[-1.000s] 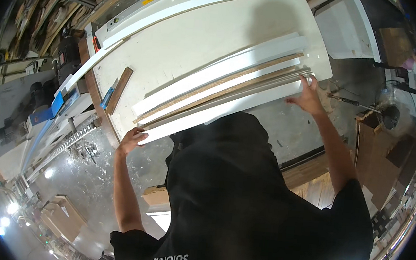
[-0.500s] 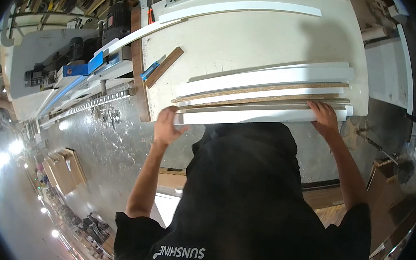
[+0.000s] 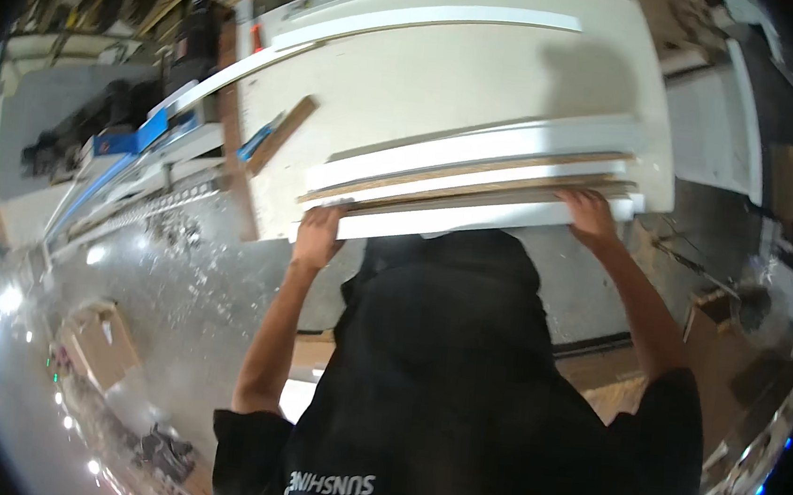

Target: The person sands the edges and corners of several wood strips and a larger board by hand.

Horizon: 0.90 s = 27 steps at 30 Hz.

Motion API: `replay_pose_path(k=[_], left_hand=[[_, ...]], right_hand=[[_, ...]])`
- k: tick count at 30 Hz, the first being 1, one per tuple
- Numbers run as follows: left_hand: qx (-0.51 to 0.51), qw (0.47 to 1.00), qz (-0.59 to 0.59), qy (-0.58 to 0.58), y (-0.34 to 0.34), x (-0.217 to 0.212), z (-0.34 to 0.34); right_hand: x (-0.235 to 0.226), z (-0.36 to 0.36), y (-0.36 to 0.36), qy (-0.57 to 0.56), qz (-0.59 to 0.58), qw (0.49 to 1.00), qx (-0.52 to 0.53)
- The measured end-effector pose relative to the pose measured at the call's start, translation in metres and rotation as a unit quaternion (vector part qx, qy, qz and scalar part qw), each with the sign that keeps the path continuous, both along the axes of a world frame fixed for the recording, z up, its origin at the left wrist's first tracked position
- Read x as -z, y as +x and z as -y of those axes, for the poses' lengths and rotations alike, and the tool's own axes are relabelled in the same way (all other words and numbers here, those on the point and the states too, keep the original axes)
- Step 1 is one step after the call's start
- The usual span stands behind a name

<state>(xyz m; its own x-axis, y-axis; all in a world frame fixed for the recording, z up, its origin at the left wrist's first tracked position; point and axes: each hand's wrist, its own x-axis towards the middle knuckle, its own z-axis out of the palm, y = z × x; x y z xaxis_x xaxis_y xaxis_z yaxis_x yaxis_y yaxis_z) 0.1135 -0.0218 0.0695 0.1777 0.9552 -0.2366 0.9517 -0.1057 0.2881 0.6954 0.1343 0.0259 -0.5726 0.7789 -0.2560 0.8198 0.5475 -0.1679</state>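
Observation:
A stack of long white boards with brown edges (image 3: pixel 478 175) lies along the near side of a big white table (image 3: pixel 449 82). My left hand (image 3: pixel 317 236) grips the stack's left end at the table's near edge. At the right end, my right hand (image 3: pixel 592 218) holds the nearest white board (image 3: pixel 455 220), fingers curled over its top. A dark hooded top below the table edge hides the middle of that board's near side.
A short brown wood piece (image 3: pixel 281 132) and a blue tool (image 3: pixel 255 141) lie on the table's left part. A long white strip (image 3: pixel 426 19) runs along the far side. A bench with dark tools (image 3: pixel 76 135) stands left. A cardboard box (image 3: pixel 100 344) sits on the dusty floor.
Both hands stay on the ends of the board stack. The stack and table now lie more level across the view, and my left hand has closed more firmly around the left end.

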Motion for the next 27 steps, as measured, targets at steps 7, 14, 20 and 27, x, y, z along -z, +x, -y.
replay_pose_path(k=[7, 14, 20, 27], left_hand=[[-0.022, 0.999, -0.044, 0.018, -0.003, 0.003, 0.01], [-0.016, 0.998, -0.063, -0.028, 0.005, -0.008, 0.006], [-0.129, 0.978, 0.024, 0.162, -0.02, -0.01, 0.049], [-0.546, 0.637, 0.537, -0.09, -0.07, 0.046, 0.083]], right_hand=[[-0.028, -0.007, -0.024, 0.01, -0.07, 0.997, 0.003], [-0.045, -0.01, -0.024, -0.061, -0.044, 0.997, 0.009], [-0.066, -0.002, 0.061, 0.096, -0.156, 0.965, 0.188], [-0.031, -0.013, 0.101, -0.258, -0.328, 0.779, 0.468]])
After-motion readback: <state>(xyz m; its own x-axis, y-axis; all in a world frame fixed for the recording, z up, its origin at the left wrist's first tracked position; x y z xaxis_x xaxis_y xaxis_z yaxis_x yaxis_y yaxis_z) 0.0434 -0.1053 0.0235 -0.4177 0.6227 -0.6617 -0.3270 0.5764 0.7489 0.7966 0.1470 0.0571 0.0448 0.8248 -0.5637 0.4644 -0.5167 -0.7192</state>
